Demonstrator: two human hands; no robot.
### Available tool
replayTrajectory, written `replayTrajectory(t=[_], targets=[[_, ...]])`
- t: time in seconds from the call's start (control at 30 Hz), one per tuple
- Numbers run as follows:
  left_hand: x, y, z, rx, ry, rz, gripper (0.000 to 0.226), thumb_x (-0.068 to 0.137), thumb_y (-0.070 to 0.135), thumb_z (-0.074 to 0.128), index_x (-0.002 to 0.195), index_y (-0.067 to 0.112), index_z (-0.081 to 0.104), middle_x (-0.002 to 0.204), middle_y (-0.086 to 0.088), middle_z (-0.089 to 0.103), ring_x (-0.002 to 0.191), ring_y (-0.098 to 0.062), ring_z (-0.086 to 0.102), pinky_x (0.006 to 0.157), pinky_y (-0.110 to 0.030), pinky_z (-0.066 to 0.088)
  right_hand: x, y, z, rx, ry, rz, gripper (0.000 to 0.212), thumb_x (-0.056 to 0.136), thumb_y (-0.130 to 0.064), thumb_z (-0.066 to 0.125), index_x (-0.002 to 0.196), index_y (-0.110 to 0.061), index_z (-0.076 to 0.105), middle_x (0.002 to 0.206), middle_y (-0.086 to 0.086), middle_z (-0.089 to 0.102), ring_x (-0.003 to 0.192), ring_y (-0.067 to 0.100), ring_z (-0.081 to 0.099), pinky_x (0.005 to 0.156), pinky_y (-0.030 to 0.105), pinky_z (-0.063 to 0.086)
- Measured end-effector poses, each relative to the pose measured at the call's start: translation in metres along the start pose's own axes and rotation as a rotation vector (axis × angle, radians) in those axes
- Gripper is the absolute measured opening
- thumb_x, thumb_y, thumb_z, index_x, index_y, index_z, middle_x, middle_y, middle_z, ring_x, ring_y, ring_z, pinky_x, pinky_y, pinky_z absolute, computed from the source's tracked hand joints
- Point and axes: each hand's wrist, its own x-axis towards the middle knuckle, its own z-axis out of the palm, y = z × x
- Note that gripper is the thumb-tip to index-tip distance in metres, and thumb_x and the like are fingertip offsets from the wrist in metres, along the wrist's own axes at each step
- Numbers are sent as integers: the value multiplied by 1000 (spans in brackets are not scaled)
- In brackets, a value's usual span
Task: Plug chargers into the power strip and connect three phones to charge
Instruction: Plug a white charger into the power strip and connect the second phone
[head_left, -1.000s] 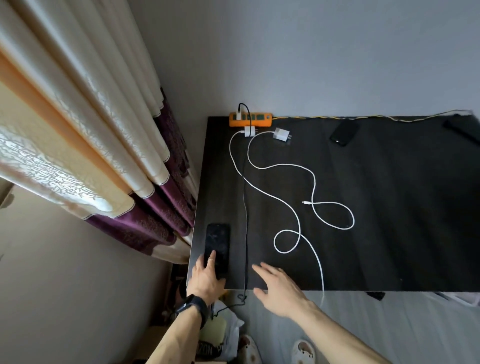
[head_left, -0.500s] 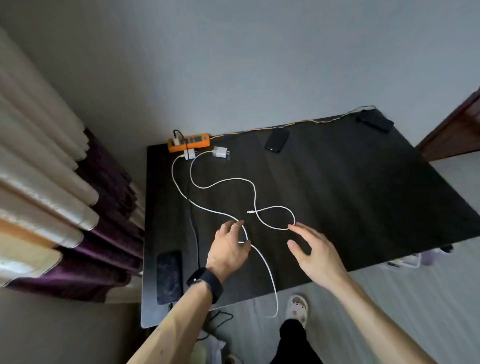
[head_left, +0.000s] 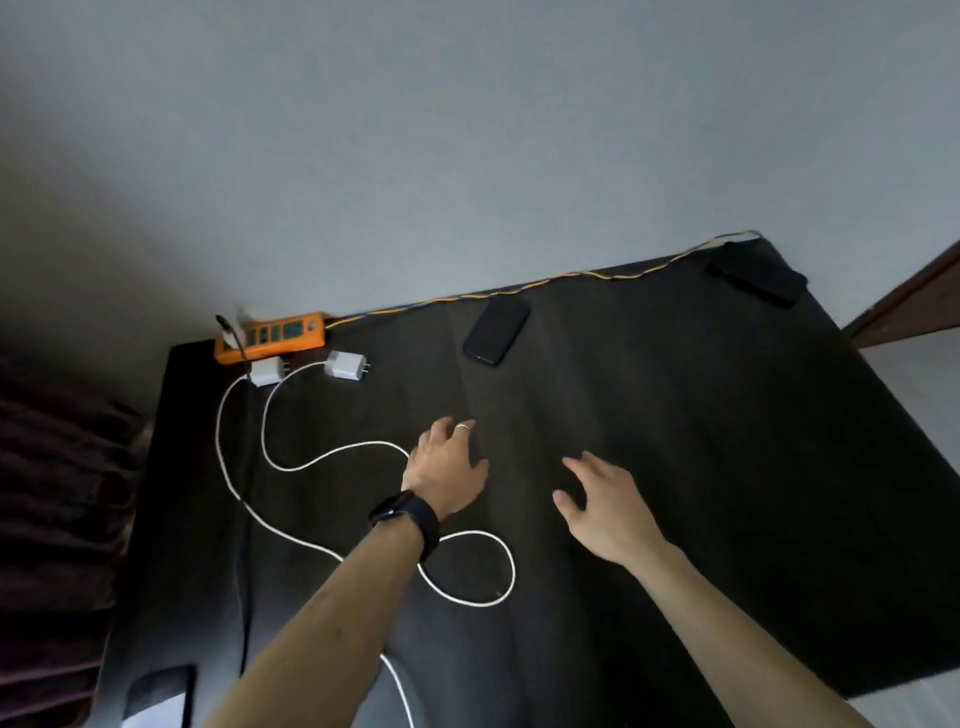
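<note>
Two empty hands over a dark desk (head_left: 727, 441), white cables looping between.
Orange power strip (head_left: 271, 335) at far left corner, two white chargers (head_left: 344, 365) lying just beside, unplugged; black phone (head_left: 496, 330) near back edge, another (head_left: 756, 274) far right, a third (head_left: 158, 688) at near left. Left hand (head_left: 448, 470) and right hand (head_left: 602, 506) spread wide, gripping nothing.

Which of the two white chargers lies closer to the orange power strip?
The left white charger, right beside the power strip; the other charger lies farther right, prongs pointing away.

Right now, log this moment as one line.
left hand open over white cable | right hand open, empty | two white chargers unplugged beside power strip
</note>
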Motion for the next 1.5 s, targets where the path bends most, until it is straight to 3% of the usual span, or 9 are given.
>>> replayTrajectory(t=[0.23, 0.57, 0.8, 0.9, 1.03, 1.13, 1.2, 1.33, 1.5], targets=[[104, 18, 17, 44, 13, -91, 78, 88, 52, 59, 153, 25, 27, 162, -13, 13, 146, -36, 22, 118, -47, 25, 82, 50, 15, -342, -278, 8, 89, 92, -67, 46, 153, -44, -15, 162, -2, -32, 148, 36, -27, 110, 78, 12], [208, 32, 39, 79, 113, -89, 77, 90, 55, 57, 154, 40, 18, 162, -21, 5, 149, -40, 10, 119, -53, 18, 92, 61, 28, -378, -288, -16, 91, 91, -71, 43, 151, -44, -20, 160, -2, -36, 146, 36, -32, 109, 79, 11], [187, 48, 51, 62, 222, -120, 54, 92, 44, 59, 141, 29, 43, 134, -21, 42, 122, -41, 38, 90, -49, 46, 91, 66, 29, -360, -282, -14, 92, 90, -71, 43, 151, -45, -20, 160, -4, -36, 146, 34, -33, 109, 79, 9], [145, 48, 54, -179, 158, -121, 56, 87, 53, 61, 137, 34, 46, 124, -16, 54, 114, -37, 50, 97, -44, 46, 90, 64, 27, -329, -277, 1, 94, 89, -70, 48, 152, -47, -17, 161, -5, -34, 147, 33, -31, 109, 79, 9], [69, 51, 45, -875, 59, -235, 37, 85, 50, 68, 120, 40, 62, 114, 6, 67, 94, -13, 64, 87, -38, 56, 87, 57, 15, -283, -298, 56, 94, 87, -67, 55, 152, -51, -11, 161, -10, -30, 149, 30, -28, 109, 78, 12], [3, 46, 39, -1154, -68, -349, 26, 82, 45, 73, 107, 39, 69, 102, 6, 71, 82, -14, 64, 79, -40, 59, 82, 35, 0, -204, -324, 132, 79, 95, -55, 52, 157, -41, 5, 166, -1, -16, 153, 32, -14, 119, 65, 17], [-38, 34, 36, -1248, -134, -359, 28, 81, 43, 75, 108, 36, 70, 92, 4, 70, 77, -15, 62, 78, -38, 58, 64, 11, -8, 41, -329, 221, 64, 99, -55, 45, 155, -26, 32, 165, 9, 19, 151, 33, 18, 120, 48, 26], [-115, 6, 28, -1286, -167, -259, 26, 84, 33, 77, 110, 33, 70, 96, 4, 69, 81, -8, 65, 79, -28, 54, -12, -39, -6, 849, -320, 424, 61, 95, -64, 45, 140, -24, 50, 125, 4, 67, 106, 23, 71, 91, 46, 56], [-200, -41, 31, -590, 69, -35, 52, 72, 56, 73, 121, 51, 56, 116, 16, 60, 109, -4, 52, 99, -20, 39, -108, -90, 25, 1196, -197, 354, 28, 95, -35, 65, 119, -27, 54, 119, 10, 69, 89, 22, 76, 73, 39, 62]])
